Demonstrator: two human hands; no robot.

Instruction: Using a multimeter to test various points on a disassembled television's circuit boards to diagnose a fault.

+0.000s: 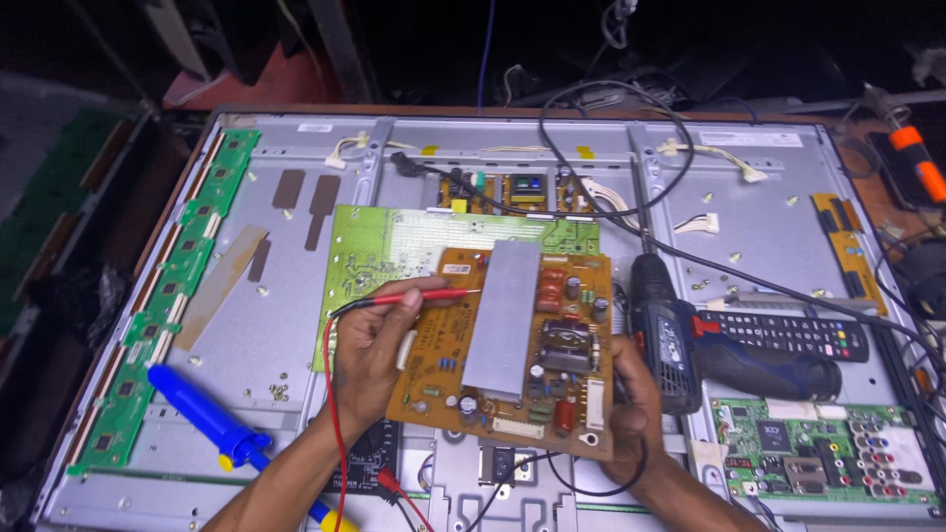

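Observation:
An orange-brown circuit board with a long grey heat sink is held up between both hands over an opened flat-panel chassis. My left hand grips the board's left edge and pinches a red probe whose tip rests on the board's upper left. A black probe lead runs alongside it. My right hand holds the board's right lower edge. A green circuit board lies flat underneath.
A blue cordless drill and a black remote control lie to the right. A blue desoldering pump lies at lower left. Green strip boards line the left edge; a small green board sits at lower right. A black meter lies below.

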